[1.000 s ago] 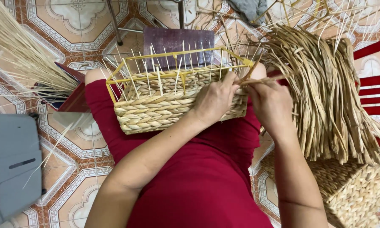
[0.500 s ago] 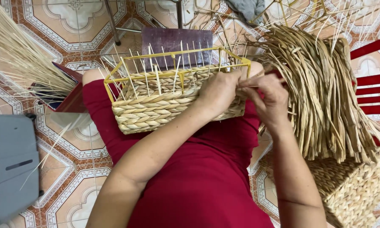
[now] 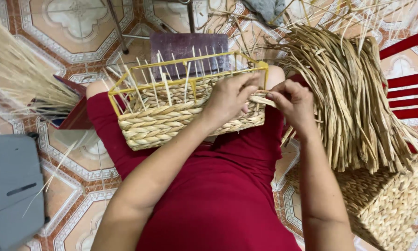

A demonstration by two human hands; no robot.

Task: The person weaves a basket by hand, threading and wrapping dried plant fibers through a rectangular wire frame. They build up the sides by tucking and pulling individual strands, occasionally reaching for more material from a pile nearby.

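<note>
A half-woven basket [image 3: 172,118] lies across my lap: braided straw rows on a yellow wire frame [image 3: 185,62] with pale upright stakes sticking up. My left hand [image 3: 230,100] rests on the basket's right end, fingers curled around the woven wall near the corner. My right hand [image 3: 292,102] is just beside it, pinching a flat straw strand [image 3: 263,99] that runs to that same corner. Both hands nearly touch at the strand.
A thick bundle of loose straw strands [image 3: 353,97] drapes at my right over a finished woven basket [image 3: 390,209]. Red chair slats [image 3: 409,79] stand at far right. A fan of thin pale reeds [image 3: 18,79] lies left, above a grey case [image 3: 11,195]. The floor is patterned tile.
Both hands have stayed at the basket's right corner, shifting slightly as the strand is worked. The basket has tilted a little in my lap.
</note>
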